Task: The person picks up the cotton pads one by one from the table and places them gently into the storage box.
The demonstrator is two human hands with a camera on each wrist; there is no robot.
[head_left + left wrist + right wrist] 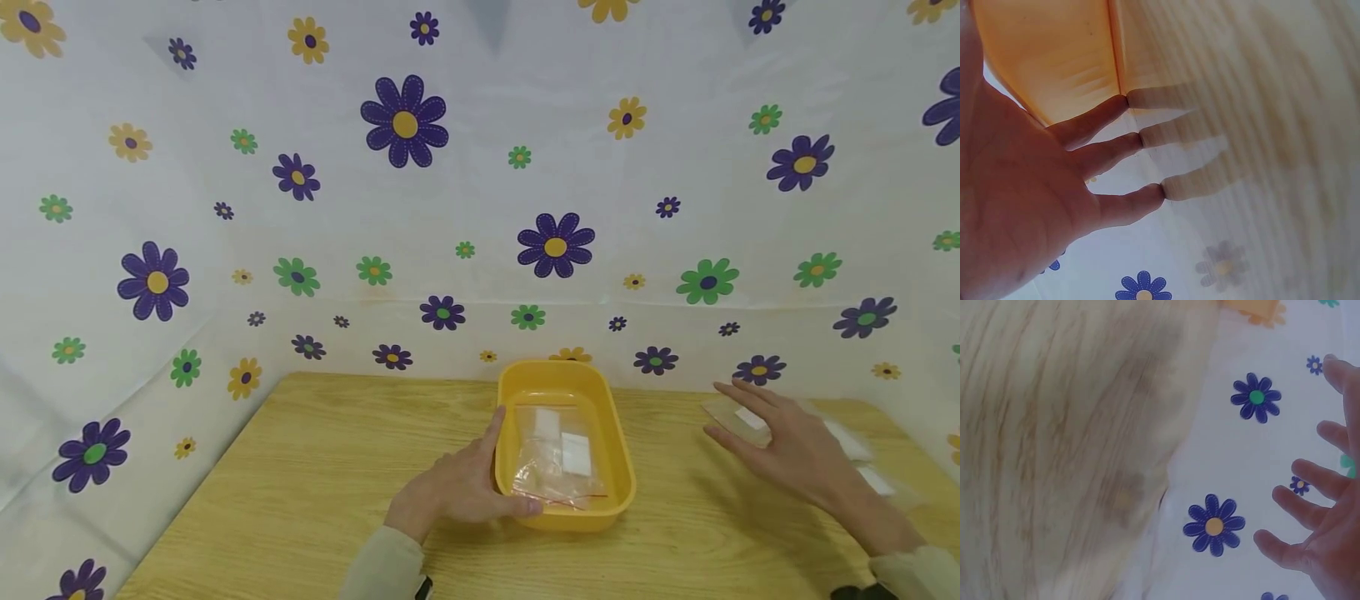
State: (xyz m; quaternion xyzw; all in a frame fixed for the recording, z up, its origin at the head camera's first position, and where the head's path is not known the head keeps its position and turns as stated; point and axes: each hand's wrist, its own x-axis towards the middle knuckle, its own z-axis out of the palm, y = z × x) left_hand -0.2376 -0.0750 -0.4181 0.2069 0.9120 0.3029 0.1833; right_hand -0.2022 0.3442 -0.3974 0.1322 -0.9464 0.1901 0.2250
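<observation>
A yellow plastic tray [624, 479] stands on the table, with clear zip bags [536, 475] lying flat inside it; white labels or slips show in them. My left hand [459, 490] rests against the tray's left side, its thumb at the near rim. In the left wrist view, the left hand's fingers [1125, 208] reach out with their tips at the tabletop beside the orange-looking tray wall [1047, 50]. To the right, my right hand [798, 450] hovers with spread fingers over several clear bags [851, 437], partly hiding them. Between its fingers [1279, 550] nothing is held.
The wood-grain table [322, 483] ends at a white cloth wall [480, 200] printed with purple, green and yellow flowers. This cloth also rises along the left and right sides. The tray sits close to the table's back edge.
</observation>
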